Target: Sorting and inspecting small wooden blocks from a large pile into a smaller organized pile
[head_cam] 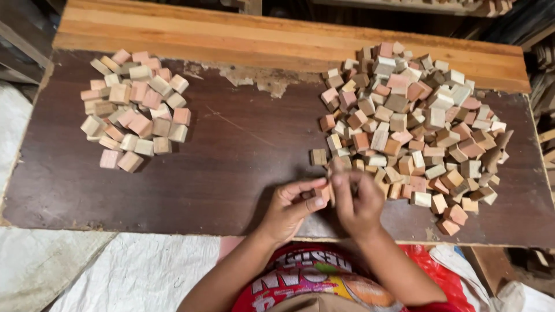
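Observation:
My left hand (291, 207) and my right hand (357, 199) meet near the front edge of a dark brown tabletop (237, 156). Together they pinch a small wooden block (324, 192) between the fingertips. Just beyond my right hand spreads a big heap of small wooden blocks (413, 124), pink, tan and pale. One single block (318, 156) lies apart at the heap's left edge. Far to the left sits a smaller pile of blocks (134, 107).
A light wooden plank (260, 37) runs along the back of the table. White sacking (133, 271) lies on the floor at the left, and red cloth (445, 277) shows at the bottom. Wood scraps (546, 144) stand at the right edge.

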